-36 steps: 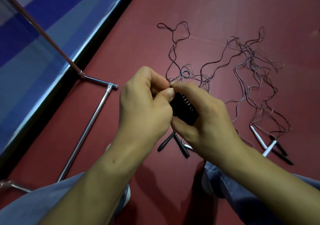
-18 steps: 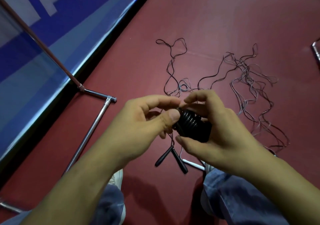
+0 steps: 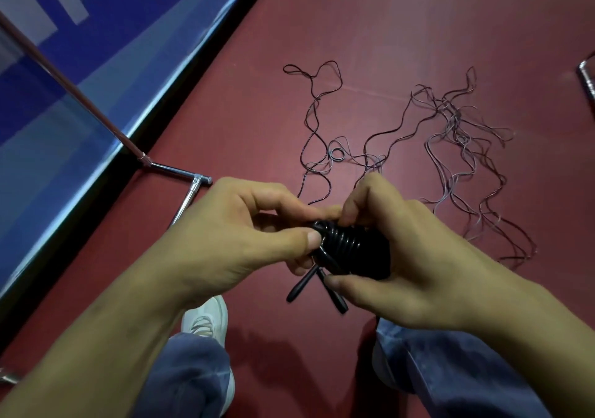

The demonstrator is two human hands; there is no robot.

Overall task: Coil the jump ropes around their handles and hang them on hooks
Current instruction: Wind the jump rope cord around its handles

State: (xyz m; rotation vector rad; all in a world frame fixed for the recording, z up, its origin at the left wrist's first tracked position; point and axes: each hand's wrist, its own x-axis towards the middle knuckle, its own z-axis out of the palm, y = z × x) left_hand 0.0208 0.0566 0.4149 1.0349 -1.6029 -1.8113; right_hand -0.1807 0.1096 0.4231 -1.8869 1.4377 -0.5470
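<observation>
fingers: left hand thumb and forefinger pinch the rope at the coil's end; right hand wraps its fingers round the coiled jump rope, held above the floor | step, judged: securing the last turn; keep it taut, tuck the tail under, grip firmly lest the turns spring | beyond: loose ropes lie tangled on the floor, uncoiled

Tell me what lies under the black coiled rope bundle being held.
Two black tapered handles lie on the dark red floor beneath the black coiled rope bundle. Their upper ends are hidden behind it and the fingers.
</observation>
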